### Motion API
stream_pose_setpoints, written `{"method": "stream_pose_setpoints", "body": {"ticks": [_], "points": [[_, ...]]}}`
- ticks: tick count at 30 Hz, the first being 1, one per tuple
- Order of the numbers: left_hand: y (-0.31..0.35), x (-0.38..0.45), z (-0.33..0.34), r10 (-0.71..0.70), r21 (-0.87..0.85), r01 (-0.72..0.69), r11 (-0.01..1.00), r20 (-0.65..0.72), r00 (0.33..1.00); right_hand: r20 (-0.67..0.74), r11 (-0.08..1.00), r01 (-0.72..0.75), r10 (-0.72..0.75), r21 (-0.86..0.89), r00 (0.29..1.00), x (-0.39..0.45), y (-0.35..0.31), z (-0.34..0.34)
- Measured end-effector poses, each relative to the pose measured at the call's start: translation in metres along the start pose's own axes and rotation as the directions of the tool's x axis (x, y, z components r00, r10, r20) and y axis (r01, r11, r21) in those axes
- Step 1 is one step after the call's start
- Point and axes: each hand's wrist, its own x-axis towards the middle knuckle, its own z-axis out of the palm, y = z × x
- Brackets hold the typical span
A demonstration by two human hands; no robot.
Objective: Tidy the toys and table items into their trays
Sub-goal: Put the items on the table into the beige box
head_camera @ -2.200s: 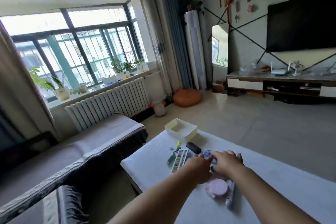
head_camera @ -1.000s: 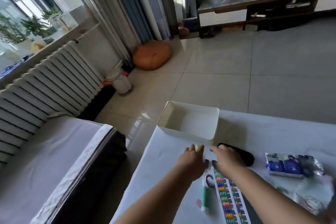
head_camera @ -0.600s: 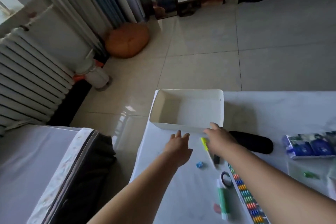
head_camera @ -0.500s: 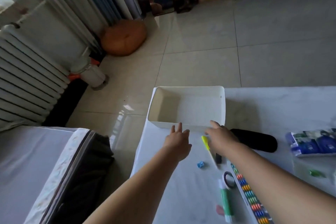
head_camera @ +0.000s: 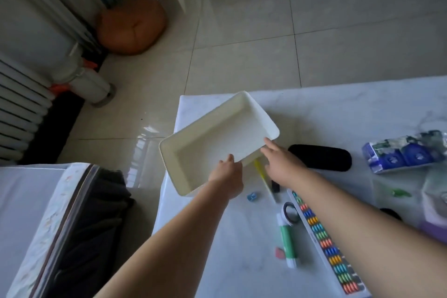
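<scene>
A white empty tray (head_camera: 212,135) is tilted and turned diagonally, hanging over the table's far-left corner. My left hand (head_camera: 227,176) holds its near wall with the thumb on the rim. My right hand (head_camera: 278,159) holds the same wall near the right corner, with the index finger stretched along the rim. A yellow highlighter (head_camera: 262,176) lies between my hands, partly under the tray. On the white table (head_camera: 314,109) also lie a black case (head_camera: 321,157), a bead abacus (head_camera: 324,237), a green glue stick (head_camera: 286,242), a tape ring (head_camera: 291,210), a small blue clip (head_camera: 251,196) and tissue packs (head_camera: 406,155).
A pink eraser (head_camera: 279,253) lies by the glue stick, and a small green piece (head_camera: 400,193) lies to the right. Left of the table stands a covered sofa (head_camera: 36,213). On the tiled floor are an orange cushion (head_camera: 131,29), a radiator (head_camera: 17,104) and a white bin (head_camera: 89,84).
Both hands reached from the table items to the tray and took hold of its near wall. The tray has come off the table, tilted and turned towards the left corner.
</scene>
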Motion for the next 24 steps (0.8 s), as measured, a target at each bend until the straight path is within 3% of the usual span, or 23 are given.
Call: {"method": "stream_pose_setpoints", "body": {"ticks": [13,18,21,24], "points": [[0.083,-0.052,0.059,-0.051,-0.328,0.048,0.943,-0.003,0.999,-0.15,0.971,-0.237,0.235,0.004,0.96,-0.073,0.056,0.03],[0.104,-0.067,0.072,-0.147,-0.375,0.114,0.92,-0.06,0.987,-0.293,0.906,-0.423,0.403,-0.005,0.867,-0.109,0.083,0.043],[0.116,-0.074,0.071,-0.145,-0.326,0.097,0.94,-0.126,0.981,-0.18,0.841,-0.538,0.539,0.059,0.823,-0.12,0.096,0.05],[0.126,-0.078,0.071,-0.156,-0.328,0.12,0.937,-0.085,0.984,-0.086,0.851,-0.523,0.524,0.034,0.847,-0.124,0.1,0.055]]}}
